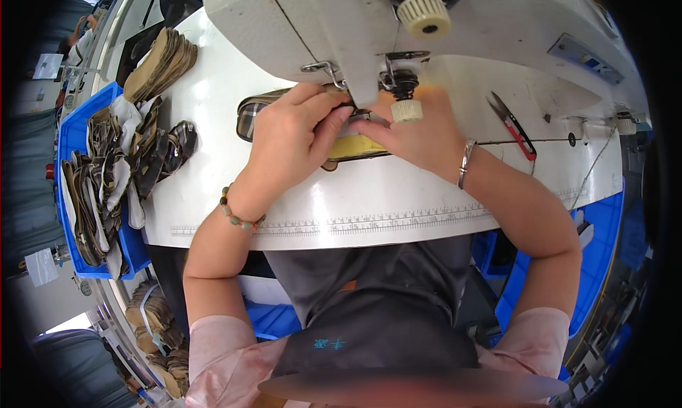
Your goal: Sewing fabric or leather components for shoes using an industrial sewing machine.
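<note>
The sewing machine (pixel 284 24) partly hides the right hand (pixel 431 134).

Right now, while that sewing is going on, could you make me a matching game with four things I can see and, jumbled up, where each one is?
Things:
1. Plaid workpiece
2. Thread snips
3. Beaded bracelet
4. Printed ruler

Places:
A. Around the wrist of the left hand
B. Along the near edge of the white table
C. Below the head of the sewing machine, partly covered by fingers and hand
D. Lying to the right of the right hand

Right pairs: 1-C, 2-D, 3-A, 4-B
</note>
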Tool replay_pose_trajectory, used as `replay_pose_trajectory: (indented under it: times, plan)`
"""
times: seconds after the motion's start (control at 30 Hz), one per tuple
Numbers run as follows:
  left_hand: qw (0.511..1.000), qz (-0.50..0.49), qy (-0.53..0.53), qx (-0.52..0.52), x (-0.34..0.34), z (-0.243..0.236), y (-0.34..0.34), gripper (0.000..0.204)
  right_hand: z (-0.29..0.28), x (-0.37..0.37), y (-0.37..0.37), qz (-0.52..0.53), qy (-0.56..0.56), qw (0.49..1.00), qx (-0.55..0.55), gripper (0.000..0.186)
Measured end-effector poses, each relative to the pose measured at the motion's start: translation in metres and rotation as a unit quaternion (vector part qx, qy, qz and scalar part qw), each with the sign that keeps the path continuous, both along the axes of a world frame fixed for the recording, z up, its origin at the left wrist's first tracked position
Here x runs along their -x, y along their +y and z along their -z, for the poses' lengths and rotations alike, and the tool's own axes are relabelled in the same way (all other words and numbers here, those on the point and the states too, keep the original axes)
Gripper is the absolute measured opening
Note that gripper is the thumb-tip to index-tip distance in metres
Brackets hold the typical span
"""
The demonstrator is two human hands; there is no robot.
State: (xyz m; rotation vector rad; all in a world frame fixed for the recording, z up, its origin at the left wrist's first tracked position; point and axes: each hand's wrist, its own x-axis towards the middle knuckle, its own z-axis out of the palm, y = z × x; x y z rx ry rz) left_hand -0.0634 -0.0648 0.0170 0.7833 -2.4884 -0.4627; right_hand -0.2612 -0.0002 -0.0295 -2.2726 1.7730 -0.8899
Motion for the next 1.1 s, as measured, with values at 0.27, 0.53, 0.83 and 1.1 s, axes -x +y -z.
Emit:
replay_pose_trajectory:
  times: [0.27, 0.53, 0.83, 1.1]
  plan:
    - [0.998, -0.014, -0.061, 0.026, -0.002, -0.005, 0.003, 0.019, 0.002, 0.003, 0.000, -0.041, 0.047, 0.997, 0.049, 0.022]
    - [0.995, 0.042, -0.079, 0.043, -0.007, -0.004, 0.003, 0.030, -0.008, -0.003, 0.019, -0.084, 0.165, 0.981, 0.059, 0.011]
    - [0.999, 0.046, -0.015, -0.005, -0.003, 0.007, 0.001, 0.028, -0.017, 0.002, 0.022, -0.086, 0.116, 0.989, 0.016, 0.016]
    - [0.997, 0.056, -0.024, -0.057, 0.000, -0.003, 0.004, 0.026, -0.020, 0.004, 0.021, -0.107, 0.055, 0.993, -0.008, 0.014]
